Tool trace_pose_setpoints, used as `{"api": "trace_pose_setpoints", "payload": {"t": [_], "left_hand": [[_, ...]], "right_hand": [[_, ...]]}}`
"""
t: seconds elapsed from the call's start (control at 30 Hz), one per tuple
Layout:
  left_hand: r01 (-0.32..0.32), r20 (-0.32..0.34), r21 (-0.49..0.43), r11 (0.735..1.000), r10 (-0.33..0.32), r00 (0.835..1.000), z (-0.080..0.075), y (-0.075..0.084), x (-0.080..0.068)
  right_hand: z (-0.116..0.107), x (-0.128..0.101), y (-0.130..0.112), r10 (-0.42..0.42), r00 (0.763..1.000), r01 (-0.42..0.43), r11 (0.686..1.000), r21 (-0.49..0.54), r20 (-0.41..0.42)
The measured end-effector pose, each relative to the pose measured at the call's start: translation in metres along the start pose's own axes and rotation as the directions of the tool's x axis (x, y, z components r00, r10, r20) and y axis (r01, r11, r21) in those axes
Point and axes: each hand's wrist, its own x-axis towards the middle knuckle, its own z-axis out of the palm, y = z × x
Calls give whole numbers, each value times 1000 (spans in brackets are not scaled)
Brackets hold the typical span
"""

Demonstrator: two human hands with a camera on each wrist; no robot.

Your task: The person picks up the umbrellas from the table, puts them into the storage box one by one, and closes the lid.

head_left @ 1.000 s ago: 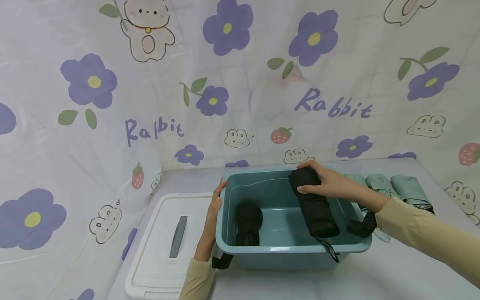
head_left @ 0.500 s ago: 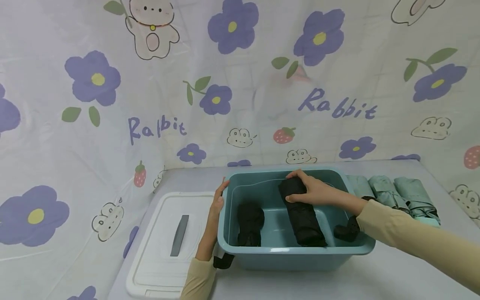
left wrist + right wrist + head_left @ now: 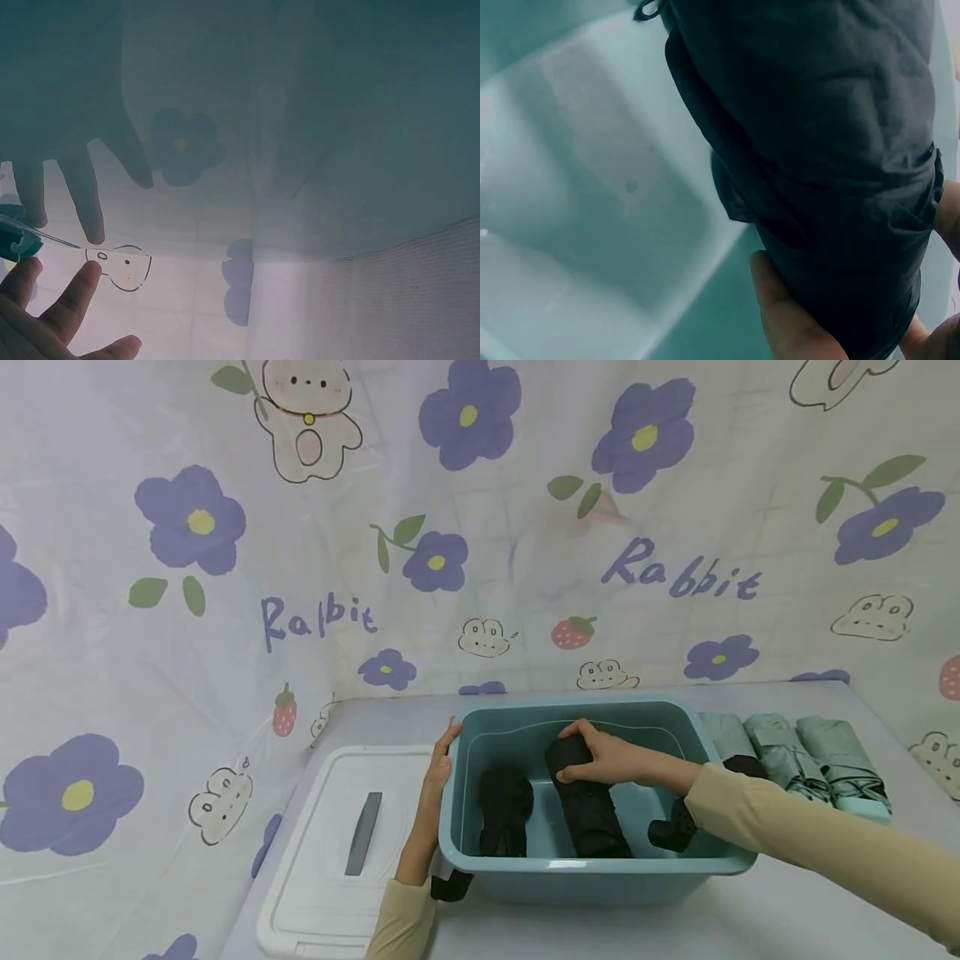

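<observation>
"Hands first: what do you have on your feeds?"

"I have the right hand point(image 3: 606, 758) gripping a black rolled fabric bundle point(image 3: 596, 831), thumb on one side and fingers round the other; my right wrist feed shows it too."

"Where is that bundle?"

"Inside the blue-green bin point(image 3: 592, 887), lying at a slant, its near end partly hidden behind the front rim. To its left I see a second black bundle point(image 3: 505, 810), with a strip of bin floor between them."

"And the left hand point(image 3: 438, 767)?"

"Fingers straight and spread, alongside the bin's left end, tips by the rim. I can't tell how hard they press."

"Around it?"

"I see a white lid point(image 3: 315, 852) with a grey handle point(image 3: 363, 833) left of the bin, and three pale green bundles point(image 3: 843, 756) to its right, all on the table point(image 3: 787, 910)."
</observation>
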Motion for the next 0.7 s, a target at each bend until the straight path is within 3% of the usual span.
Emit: {"api": "trace_pose_setpoints", "payload": {"t": [0.07,0.1,0.2,0.3,0.4,0.7], "left_hand": [[31,-7,-12,999,-31,999,-1,-1,-1],[124,-28,-11,992,-124,992,6,26,-2],[174,-35,-4,985,-174,984,16,66,5],[206,-38,0,979,-206,978,21,88,9],[225,-37,-8,974,-225,974,22,98,11],[239,-30,-1,971,-239,971,20,93,9]], "right_hand": [[3,3,1,8,1000,-8,1000,11,11],[4,5,1,9,1000,-10,1000,11,14],[10,10,1,29,999,-30,999,17,24],[17,16,1,53,998,-54,998,28,41],[23,21,1,67,996,-69,997,38,55],[39,34,9,61,998,-61,998,-5,33]]}}
